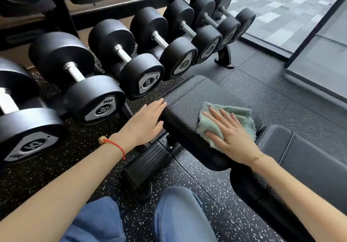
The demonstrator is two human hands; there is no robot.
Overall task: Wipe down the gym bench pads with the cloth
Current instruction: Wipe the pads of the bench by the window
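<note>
Green cloth (227, 123) partly hidden under flat right hand (231, 136), flat left hand (145, 124) on bench pad (187, 101) edge

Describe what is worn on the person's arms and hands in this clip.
Both forearms are bare, no sleeves or gloves. The left wrist carries a thin red string bracelet with a small tan bead. The right wrist carries a fine gold chain bracelet. No rings or watch are visible.

Hidden and cut off

The crumpled mint-green terry cloth (238, 117) lies partly under the right hand (231, 137); the second black padded bench cushion (309, 159) runs off frame.
</note>
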